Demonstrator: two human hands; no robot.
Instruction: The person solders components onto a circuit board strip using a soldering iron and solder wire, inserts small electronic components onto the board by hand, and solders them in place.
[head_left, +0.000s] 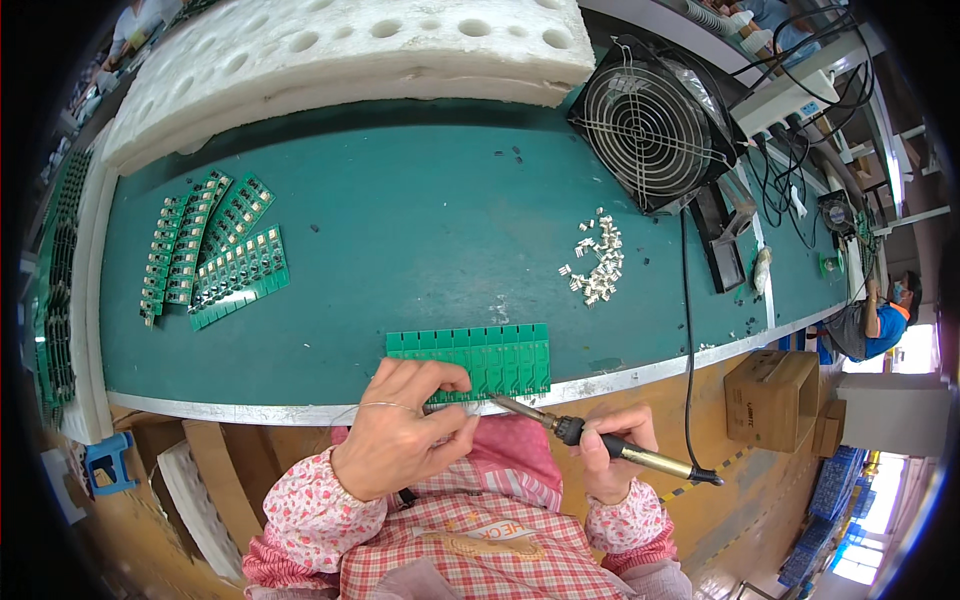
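Note:
At the near edge of the table lies a green circuit board panel (pixel 470 345), divided into narrow strips. My left hand (pixel 405 425) is closed over its near left part, thumb and fingers pinched together; what they grip is hidden. A thin, wire-like strand shows across the back of that hand. My right hand (pixel 617 450) grips a soldering iron (pixel 568 430) by its handle. The iron's tip points left and meets the panel's near edge, close to my left fingertips.
Several populated green boards (pixel 240 275) lie at the left. A pile of small white connectors (pixel 600 265) sits right of centre. A black fan (pixel 655 125) stands far right, with a cable (pixel 687 330) hanging down. White foam (pixel 350 60) lines the back.

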